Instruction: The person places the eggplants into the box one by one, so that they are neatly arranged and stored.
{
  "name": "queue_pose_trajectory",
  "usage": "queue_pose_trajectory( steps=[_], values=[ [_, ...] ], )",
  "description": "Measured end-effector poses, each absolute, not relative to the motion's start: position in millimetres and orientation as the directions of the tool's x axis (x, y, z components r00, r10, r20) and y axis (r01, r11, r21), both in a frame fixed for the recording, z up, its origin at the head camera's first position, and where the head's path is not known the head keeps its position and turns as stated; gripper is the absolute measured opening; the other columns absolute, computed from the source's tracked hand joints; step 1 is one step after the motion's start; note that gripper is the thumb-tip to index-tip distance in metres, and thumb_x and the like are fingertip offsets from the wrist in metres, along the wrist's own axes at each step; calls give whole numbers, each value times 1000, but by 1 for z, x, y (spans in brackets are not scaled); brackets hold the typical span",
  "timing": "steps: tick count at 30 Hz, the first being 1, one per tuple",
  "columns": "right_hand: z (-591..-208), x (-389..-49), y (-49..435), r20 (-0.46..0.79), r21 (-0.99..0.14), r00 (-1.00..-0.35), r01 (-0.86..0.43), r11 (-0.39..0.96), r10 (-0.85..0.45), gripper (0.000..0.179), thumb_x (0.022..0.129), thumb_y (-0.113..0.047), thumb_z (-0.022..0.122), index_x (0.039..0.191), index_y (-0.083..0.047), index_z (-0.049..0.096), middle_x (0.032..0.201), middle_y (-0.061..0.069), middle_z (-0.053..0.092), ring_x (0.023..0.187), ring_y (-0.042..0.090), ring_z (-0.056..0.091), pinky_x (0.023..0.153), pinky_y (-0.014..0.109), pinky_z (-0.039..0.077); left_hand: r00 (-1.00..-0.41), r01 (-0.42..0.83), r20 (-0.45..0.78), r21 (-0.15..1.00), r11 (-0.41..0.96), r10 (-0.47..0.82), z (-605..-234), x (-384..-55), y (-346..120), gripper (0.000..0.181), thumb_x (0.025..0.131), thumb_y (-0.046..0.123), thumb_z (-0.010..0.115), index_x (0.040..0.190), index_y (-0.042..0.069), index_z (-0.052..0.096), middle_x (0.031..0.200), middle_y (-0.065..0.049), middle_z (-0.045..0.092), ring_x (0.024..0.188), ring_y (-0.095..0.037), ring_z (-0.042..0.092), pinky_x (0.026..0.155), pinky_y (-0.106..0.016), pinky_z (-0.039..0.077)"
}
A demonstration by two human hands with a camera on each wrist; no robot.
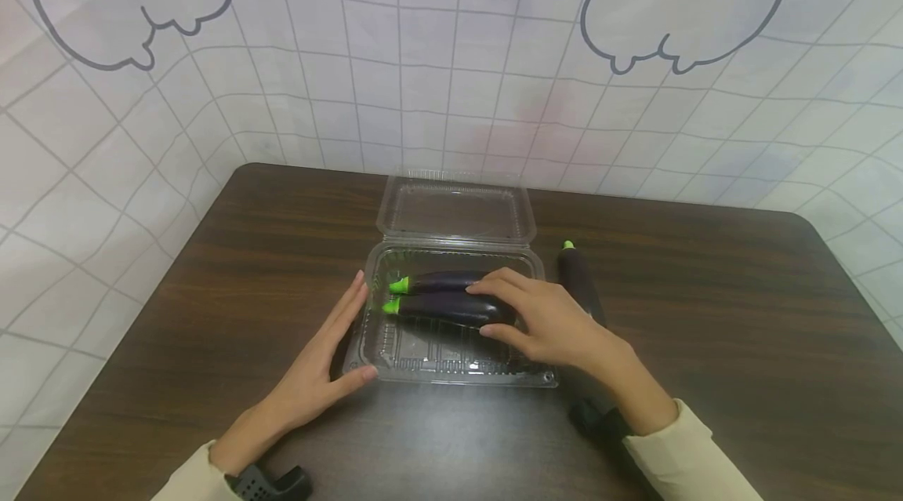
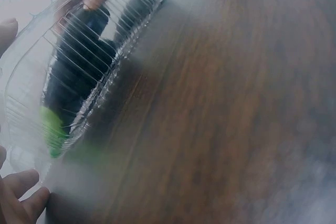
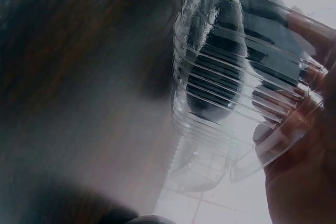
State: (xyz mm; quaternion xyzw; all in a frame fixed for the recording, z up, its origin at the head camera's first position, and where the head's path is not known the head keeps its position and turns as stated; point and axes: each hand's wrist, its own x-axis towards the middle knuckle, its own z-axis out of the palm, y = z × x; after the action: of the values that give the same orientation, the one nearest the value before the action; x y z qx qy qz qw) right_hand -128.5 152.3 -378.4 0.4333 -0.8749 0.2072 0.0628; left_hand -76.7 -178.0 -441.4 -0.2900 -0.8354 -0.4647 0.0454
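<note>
A clear plastic clamshell container (image 1: 423, 343) lies with its lid (image 1: 458, 212) folded back. Two dark purple eggplants, one in front (image 1: 440, 308) and one behind (image 1: 439, 281), lie side by side inside, bright green stems to the left. My right hand (image 1: 553, 322) reaches over the container's right side and grips the front eggplant's blunt end between thumb and fingers. Along the left rim rests my left hand (image 1: 317, 364), fingers straight and thumb at the front corner. Through the ribbed wall, the left wrist view shows a green-stemmed eggplant (image 2: 79, 61).
A third eggplant (image 1: 578, 277) lies on the dark wood table (image 1: 727, 344) just right of the container, partly hidden by my right hand. A white gridded cloth (image 1: 487, 93) hangs behind the table's back edge and around the sides.
</note>
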Motion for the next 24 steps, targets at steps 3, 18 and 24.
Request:
queue_pose_trajectory(
  steps=[3,18,24],
  values=[
    [-379,-129,151,270,-302,-623,-779,550,-734,49,91,-37,65,133,-16,53,125,-4,54,56,-2,43,62,23,46,-829,524,344,753,399,441,-441,-76,-178,92,84,30,70,155,14,13,161,-5,3,145,-27,8,101,-70,18],
    [-380,-129,148,244,-259,-637,-770,584,-731,47,90,-35,66,132,-16,54,122,-5,50,61,3,45,59,21,44,-833,519,335,750,411,441,-439,-76,-177,93,83,30,71,155,14,13,160,-5,4,145,-27,9,101,-70,18],
    [-379,-128,148,252,-240,-634,-773,587,-731,48,89,-35,67,131,-14,57,119,-3,52,66,5,49,61,23,46,-835,517,333,747,417,438,-440,-76,-177,93,83,30,71,155,15,13,160,-6,4,145,-26,9,102,-69,18]
  ],
)
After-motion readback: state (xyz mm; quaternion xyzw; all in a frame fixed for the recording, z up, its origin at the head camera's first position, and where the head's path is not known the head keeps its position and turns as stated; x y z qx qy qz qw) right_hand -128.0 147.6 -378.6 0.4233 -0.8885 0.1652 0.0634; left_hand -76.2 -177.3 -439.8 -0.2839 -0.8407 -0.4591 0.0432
